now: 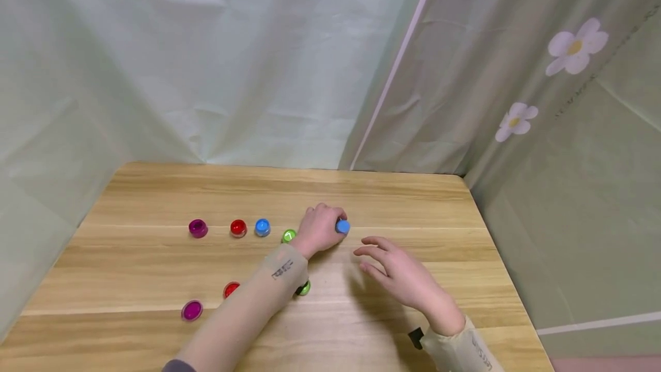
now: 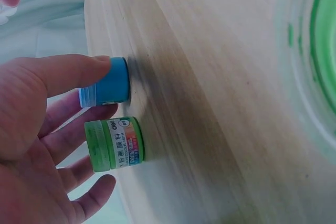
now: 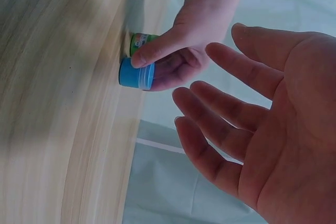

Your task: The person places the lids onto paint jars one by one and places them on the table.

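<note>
My left hand (image 1: 319, 229) pinches a small blue paint jar (image 1: 342, 227) between thumb and fingers, low over the tabletop. In the left wrist view the thumb lies across the side of this blue jar (image 2: 113, 82). Close beside it stands a green paint jar (image 2: 116, 142) with a printed label, partly hidden under the left hand in the right wrist view. Another green jar (image 1: 289, 236) sits just left of the left hand. My right hand (image 1: 405, 277) hovers to the right, fingers spread and loosely bent, holding nothing.
Left along the row stand a blue jar (image 1: 262, 227), a red jar (image 1: 238, 228) and a purple jar (image 1: 198, 228). Nearer lie round purple (image 1: 192, 310), red (image 1: 231, 289) and green (image 1: 304, 288) pieces, two partly covered by the left arm. Curtains (image 1: 258, 73) hang behind the wooden table (image 1: 413, 205).
</note>
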A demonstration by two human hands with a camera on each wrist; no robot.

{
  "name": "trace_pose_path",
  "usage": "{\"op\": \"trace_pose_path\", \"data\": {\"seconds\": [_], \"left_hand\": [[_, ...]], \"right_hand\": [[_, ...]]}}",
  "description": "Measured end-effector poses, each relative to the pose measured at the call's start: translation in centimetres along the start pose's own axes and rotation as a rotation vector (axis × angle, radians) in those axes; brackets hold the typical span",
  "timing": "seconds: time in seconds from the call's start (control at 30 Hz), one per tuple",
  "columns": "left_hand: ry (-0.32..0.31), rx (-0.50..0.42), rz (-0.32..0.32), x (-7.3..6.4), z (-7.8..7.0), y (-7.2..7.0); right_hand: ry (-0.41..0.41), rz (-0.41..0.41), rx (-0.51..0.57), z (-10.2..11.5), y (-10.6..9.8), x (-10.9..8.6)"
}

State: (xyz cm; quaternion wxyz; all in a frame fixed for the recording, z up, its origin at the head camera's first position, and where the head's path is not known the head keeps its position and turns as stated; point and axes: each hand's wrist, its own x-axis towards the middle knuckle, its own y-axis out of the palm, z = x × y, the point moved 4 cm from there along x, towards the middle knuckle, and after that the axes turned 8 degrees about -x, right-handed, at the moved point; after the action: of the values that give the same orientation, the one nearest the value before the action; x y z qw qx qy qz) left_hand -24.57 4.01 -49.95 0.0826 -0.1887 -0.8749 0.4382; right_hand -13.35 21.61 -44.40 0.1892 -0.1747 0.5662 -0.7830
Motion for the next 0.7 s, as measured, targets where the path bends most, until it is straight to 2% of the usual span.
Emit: {"op": "trace_pose_path", "data": {"seconds": [0.2,0.37,0.47,0.7], "left_hand": [[0.01,-0.001,0.022,-0.2,0.1,-0.1],[0.045,-0.06,0.035,-1.3,-0.1,-1.5],[0.043,-0.09,0.031,-1.9,0.0,-2.4],[0.037,-0.156,-0.016,-3.3,0.9,-4.1]], "right_hand": [[0.005,-0.002,0.013,0.0,0.0,-0.1],[0.014,0.009,0.014,-0.1,0.4,-0.1],[0.014,0.013,0.017,0.0,0.5,-0.1],[0.01,0.023,0.026,0.3,0.5,0.0]]}}
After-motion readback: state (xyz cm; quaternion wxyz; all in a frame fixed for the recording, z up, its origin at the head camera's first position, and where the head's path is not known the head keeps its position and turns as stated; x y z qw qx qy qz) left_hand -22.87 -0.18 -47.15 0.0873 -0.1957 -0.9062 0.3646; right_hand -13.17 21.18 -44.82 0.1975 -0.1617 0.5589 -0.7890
